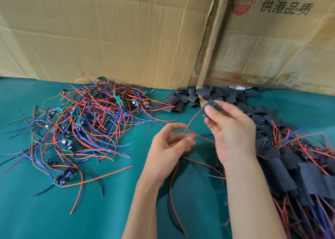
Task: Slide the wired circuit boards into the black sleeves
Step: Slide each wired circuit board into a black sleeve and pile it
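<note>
A black sleeve is pinched between the thumb and curled fingers of the right hand, raised above the green table near its far edge; its long axis cannot be told. A red wire slants from it down-left to the left hand, whose fingers are loosely curled beside the wire's end; whether they clamp it cannot be told. Unsleeved wired circuit boards are heaped toward the far left; loose sleeves at the far edge; sleeved boards along the right edge.

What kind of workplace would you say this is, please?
Probably a small hand-assembly bench for electronics: a tangled heap of wired circuit boards, a pile of empty black sleeves and a stack of sleeved boards lie on a green cloth, backed by flattened cardboard boxes.
</note>
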